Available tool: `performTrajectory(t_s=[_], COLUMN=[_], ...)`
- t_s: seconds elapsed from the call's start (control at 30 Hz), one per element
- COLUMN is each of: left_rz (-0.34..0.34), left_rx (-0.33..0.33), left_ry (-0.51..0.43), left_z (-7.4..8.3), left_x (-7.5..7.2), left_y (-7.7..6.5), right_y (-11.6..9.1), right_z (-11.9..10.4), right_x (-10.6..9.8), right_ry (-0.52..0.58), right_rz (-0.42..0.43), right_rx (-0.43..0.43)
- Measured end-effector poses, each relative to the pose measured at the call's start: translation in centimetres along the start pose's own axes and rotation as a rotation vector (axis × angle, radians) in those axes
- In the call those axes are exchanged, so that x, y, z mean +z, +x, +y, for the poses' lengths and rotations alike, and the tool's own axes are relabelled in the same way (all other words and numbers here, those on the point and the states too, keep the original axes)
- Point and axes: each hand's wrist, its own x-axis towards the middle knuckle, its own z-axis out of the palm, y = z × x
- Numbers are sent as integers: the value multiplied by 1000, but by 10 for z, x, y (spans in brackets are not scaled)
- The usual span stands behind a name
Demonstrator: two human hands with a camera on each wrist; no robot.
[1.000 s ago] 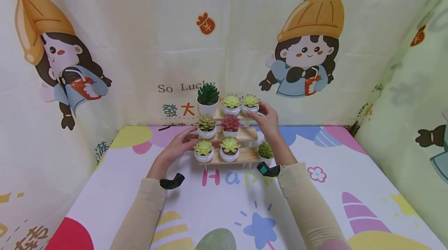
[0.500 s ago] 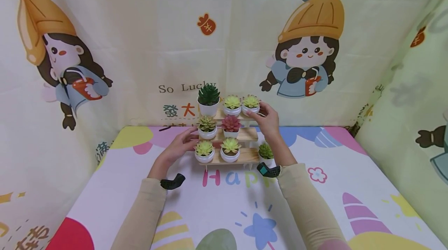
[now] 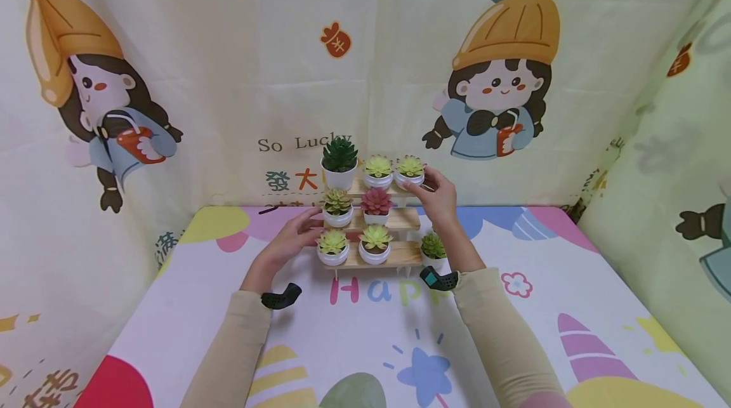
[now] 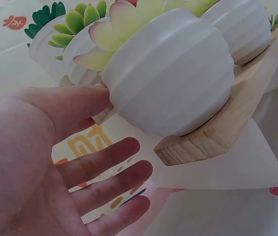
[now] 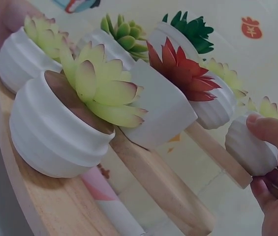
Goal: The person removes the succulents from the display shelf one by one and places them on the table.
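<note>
Currently the right hand (image 3: pixel 438 197) pinches a potted succulent (image 3: pixel 409 168), just right of the head view's centre, at the right end of a 3-tier wooden stand (image 3: pixel 404 220). Its pointed leaves are pale yellow-green with pinkish tips; its white pot (image 5: pixel 244 147) is rounded and ribbed. Left of centre, the left hand (image 3: pixel 292 235) has its fingers loosely extended beside the stand.

Pots (image 4: pixel 170 73) are wht, shelf boards (image 3: pixel 407 249) lt-brn wood-grain, rosette (image 3: pixel 376 201) red, tablecloth (image 3: pixel 342 332) wht w/ multicol. prints (image 3: pixel 424 377).
</note>
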Motion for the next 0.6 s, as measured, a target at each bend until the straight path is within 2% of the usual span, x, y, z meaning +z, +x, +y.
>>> performTrajectory(t_s=[0.6], left_rz=[-10], left_rx=[11], left_ry=[9], left_z=[-1], left_x=[-1], left_y=[0], right_y=[-3], right_z=[-1], right_x=[-4], right_ry=[-4], right_rz=[22], right_rx=[3])
